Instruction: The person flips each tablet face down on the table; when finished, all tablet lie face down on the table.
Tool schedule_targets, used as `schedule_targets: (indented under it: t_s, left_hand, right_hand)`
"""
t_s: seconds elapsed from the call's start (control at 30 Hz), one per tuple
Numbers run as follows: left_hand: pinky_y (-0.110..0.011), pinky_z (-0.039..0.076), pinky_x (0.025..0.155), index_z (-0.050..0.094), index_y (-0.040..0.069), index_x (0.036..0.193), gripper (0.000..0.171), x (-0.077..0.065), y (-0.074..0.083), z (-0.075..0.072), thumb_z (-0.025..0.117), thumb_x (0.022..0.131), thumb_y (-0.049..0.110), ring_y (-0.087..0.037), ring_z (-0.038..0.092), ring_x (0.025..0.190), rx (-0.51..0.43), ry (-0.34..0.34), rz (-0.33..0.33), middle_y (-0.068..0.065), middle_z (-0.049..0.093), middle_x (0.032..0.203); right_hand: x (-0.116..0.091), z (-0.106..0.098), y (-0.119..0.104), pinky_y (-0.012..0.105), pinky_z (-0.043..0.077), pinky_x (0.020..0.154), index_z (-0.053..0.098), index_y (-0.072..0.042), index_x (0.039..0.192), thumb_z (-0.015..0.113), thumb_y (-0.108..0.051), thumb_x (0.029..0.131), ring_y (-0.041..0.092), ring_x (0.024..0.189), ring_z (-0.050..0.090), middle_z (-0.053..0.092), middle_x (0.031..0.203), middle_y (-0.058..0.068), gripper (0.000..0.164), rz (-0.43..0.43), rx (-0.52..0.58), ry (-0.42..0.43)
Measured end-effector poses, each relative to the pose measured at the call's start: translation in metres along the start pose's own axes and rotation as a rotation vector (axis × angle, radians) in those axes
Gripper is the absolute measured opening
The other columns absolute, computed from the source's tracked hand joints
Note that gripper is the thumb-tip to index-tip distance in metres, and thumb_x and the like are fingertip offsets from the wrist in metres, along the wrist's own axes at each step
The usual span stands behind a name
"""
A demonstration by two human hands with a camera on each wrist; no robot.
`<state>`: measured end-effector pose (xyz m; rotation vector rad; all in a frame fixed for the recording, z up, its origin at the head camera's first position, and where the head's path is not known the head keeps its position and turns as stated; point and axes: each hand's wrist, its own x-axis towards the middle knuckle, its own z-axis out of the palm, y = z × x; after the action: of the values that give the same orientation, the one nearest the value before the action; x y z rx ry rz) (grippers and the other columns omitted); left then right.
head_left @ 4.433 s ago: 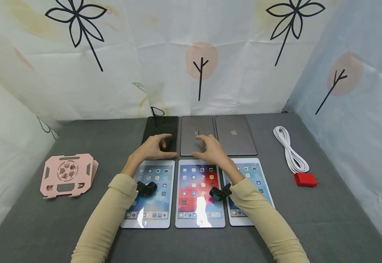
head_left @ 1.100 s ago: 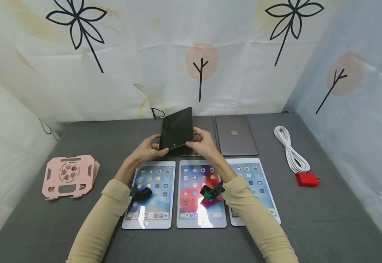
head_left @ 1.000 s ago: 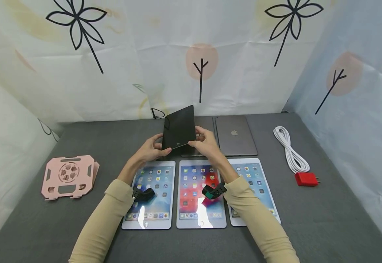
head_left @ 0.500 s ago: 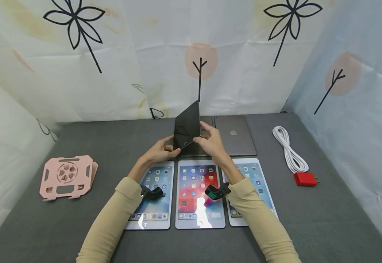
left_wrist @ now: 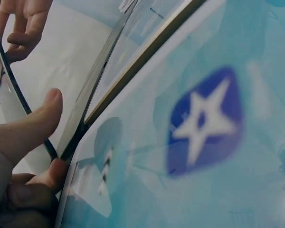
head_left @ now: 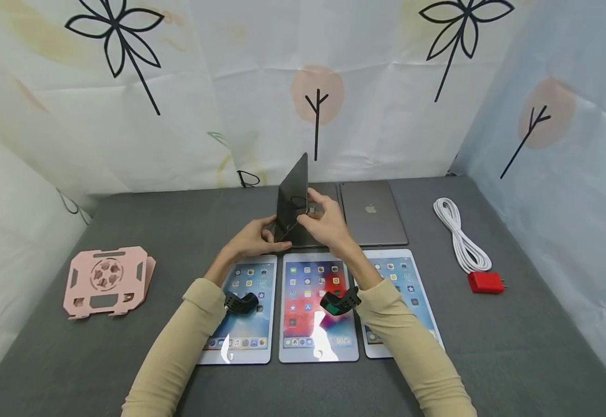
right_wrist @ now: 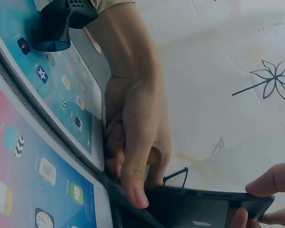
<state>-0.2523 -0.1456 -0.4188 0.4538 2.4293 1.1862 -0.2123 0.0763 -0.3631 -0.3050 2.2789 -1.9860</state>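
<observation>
A dark tablet (head_left: 292, 194) stands steeply tilted on its lower left edge, its black screen facing left. My right hand (head_left: 327, 225) pinches its raised right side near the front corner, thumb in front and fingers behind. My left hand (head_left: 253, 238) holds the lowered edge; in the right wrist view the left thumb (right_wrist: 137, 183) lies against the tablet's short edge. Under and behind the raised tablet lies a grey tablet (head_left: 329, 193), back up and partly hidden. Beside it, another grey tablet (head_left: 373, 214) with an apple logo lies flat.
Three white tablets with lit screens lie in a front row: left (head_left: 248, 313), middle (head_left: 319, 307) and right (head_left: 404, 289). A pink stand (head_left: 107, 281) is at the left. A coiled white cable (head_left: 461, 240) and red charger (head_left: 485, 282) lie right. Patterned cloth (head_left: 261, 87) hangs behind.
Both hands have taken up the dark tablet from the back row's left end and moved it right. Its right side has risen and its screen has turned leftward.
</observation>
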Motion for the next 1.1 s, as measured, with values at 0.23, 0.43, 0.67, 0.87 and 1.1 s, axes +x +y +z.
schedule_targets:
  t_s: [0.23,0.43,0.67,0.87,1.1]
  left_hand:
    - [-0.027,0.041,0.063,0.021,0.003,0.162,0.097,-0.001,0.002,0.001,0.079,0.091,0.033,-0.009,0.042,0.052,-0.002,-0.008,0.004,0.006,0.054,0.059]
    - [-0.028,0.041,0.066,0.018,0.003,0.163,0.096,-0.003,0.004,-0.002,0.077,0.092,0.032,-0.009,0.041,0.053,-0.014,-0.023,-0.020,0.004,0.057,0.063]
    - [-0.028,0.044,0.068,0.015,0.003,0.164,0.097,-0.006,0.003,-0.005,0.075,0.094,0.032,-0.008,0.044,0.055,-0.022,-0.060,0.007,0.002,0.064,0.070]
    - [-0.031,0.052,0.071,0.011,0.007,0.165,0.096,-0.014,0.002,-0.022,0.074,0.094,0.024,-0.017,0.064,0.078,-0.031,-0.132,0.058,-0.014,0.063,0.109]
    - [-0.047,0.057,0.092,0.007,0.027,0.166,0.092,-0.031,0.012,-0.047,0.069,0.098,0.024,-0.032,0.069,0.112,-0.050,-0.077,0.145,-0.017,0.051,0.147]
  right_hand:
    - [0.000,0.007,-0.004,0.025,0.053,0.085,0.032,-0.005,0.160,0.062,0.000,0.093,0.028,0.107,0.062,0.037,0.156,0.021,0.073,-0.039,-0.064,-0.019]
    - [0.002,0.013,-0.004,0.037,0.056,0.097,0.033,-0.004,0.159,0.065,-0.002,0.094,0.033,0.112,0.064,0.040,0.153,0.020,0.073,-0.065,-0.094,-0.018]
    - [0.005,0.021,-0.006,0.044,0.056,0.100,0.035,-0.004,0.159,0.065,-0.003,0.094,0.038,0.120,0.062,0.043,0.151,0.020,0.072,-0.090,-0.119,-0.012]
    - [0.006,0.028,-0.008,0.045,0.056,0.099,0.035,-0.007,0.159,0.067,-0.007,0.095,0.038,0.120,0.063,0.045,0.148,0.020,0.072,-0.101,-0.143,-0.029]
    - [0.009,0.035,-0.002,0.041,0.059,0.090,0.033,-0.016,0.161,0.069,-0.011,0.096,0.036,0.117,0.066,0.047,0.145,0.020,0.074,-0.108,-0.150,-0.046]
